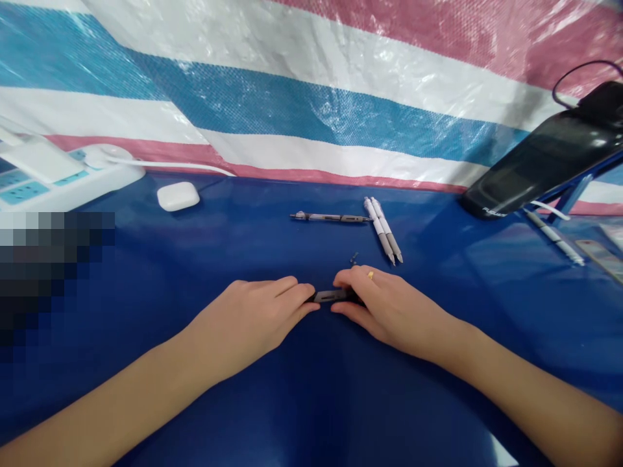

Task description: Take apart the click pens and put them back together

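Between my two hands lies a dark pen (331,296), held level just over the blue table; only its grey middle shows. My left hand (270,308) pinches its left end between thumb and fingers. The right end is inside the closed fingers of my right hand (384,305), which wears a small yellow ring. Beyond them, a clear-and-black pen (331,218) lies crosswise. Its tip is close to two white-and-grey pens (383,230) lying side by side. A few tiny dark bits (354,259) sit just past my right fingers.
A white earbud case (178,196) lies at back left, beside a white power strip (104,175) with a cable. A black bottle (540,152) leans at the right. Another pen (555,238) lies near it. Striped plastic sheeting (311,97) hangs behind the blue table (302,402).
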Motion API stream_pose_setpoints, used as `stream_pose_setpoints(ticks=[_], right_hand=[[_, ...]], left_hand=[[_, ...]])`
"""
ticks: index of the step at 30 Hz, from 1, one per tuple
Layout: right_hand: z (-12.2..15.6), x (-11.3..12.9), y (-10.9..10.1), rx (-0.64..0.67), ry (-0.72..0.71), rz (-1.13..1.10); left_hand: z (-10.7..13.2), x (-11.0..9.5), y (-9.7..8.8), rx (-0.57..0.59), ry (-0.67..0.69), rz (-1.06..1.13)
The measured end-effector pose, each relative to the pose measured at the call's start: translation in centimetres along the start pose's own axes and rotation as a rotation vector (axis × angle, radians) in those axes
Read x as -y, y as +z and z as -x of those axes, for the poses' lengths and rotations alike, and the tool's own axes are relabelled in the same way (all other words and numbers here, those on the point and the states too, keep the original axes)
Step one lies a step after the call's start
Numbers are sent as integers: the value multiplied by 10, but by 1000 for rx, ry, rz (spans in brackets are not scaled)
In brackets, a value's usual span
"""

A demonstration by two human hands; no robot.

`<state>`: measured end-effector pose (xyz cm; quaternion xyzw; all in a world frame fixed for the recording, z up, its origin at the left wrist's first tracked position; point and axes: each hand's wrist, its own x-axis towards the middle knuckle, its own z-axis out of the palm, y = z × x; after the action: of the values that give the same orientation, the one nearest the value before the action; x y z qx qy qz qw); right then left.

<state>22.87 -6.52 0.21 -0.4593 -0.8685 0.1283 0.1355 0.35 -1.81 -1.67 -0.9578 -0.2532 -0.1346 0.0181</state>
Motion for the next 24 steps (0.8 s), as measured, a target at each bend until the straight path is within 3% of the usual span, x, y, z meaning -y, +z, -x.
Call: stream_pose_setpoints(ticks=[5, 14, 20, 24], right_hand=[[-1, 0, 2, 27, -44, 61], [1, -2, -1, -13, 33, 9], [0, 1, 4, -22, -141, 90], [2, -2, 6, -53, -151, 172]], left_hand=[[-1, -2, 0, 18, -2, -3], [-2, 2, -3, -17, -8, 8], [-2, -4, -1, 22, 5, 33], [-2, -4, -1, 22, 10, 26]])
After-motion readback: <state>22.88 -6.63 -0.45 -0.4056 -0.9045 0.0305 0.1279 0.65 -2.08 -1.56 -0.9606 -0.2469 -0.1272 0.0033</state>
